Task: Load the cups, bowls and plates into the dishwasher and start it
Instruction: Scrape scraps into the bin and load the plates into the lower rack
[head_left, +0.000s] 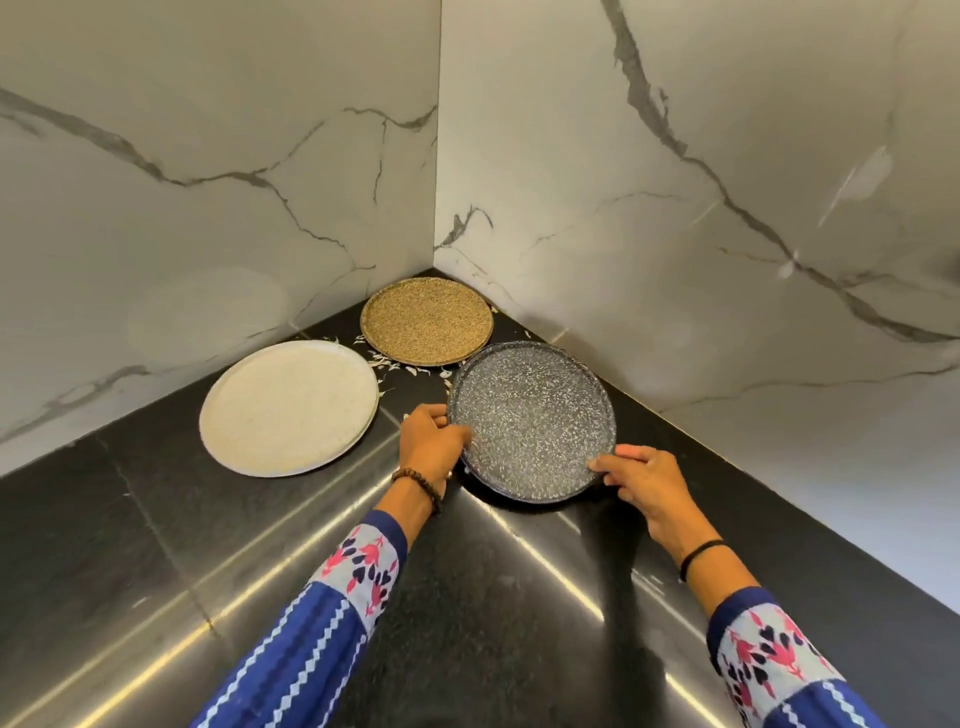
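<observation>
We found 3 plates in the corner of the black counter (156, 571): white plate (288, 408), dark plate (530, 421), tan plate (426, 320). The dark plate lay nearest. Left hand (431, 441) and right hand (644, 480) each gripped its rim on opposite sides. We judged it rigid, breakable and possibly slick, so a 2-handed rim hold suited it.

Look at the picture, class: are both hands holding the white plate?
No, the left hand and the right hand both grip the rim of the dark speckled plate, while the white plate lies untouched beside it.
</observation>
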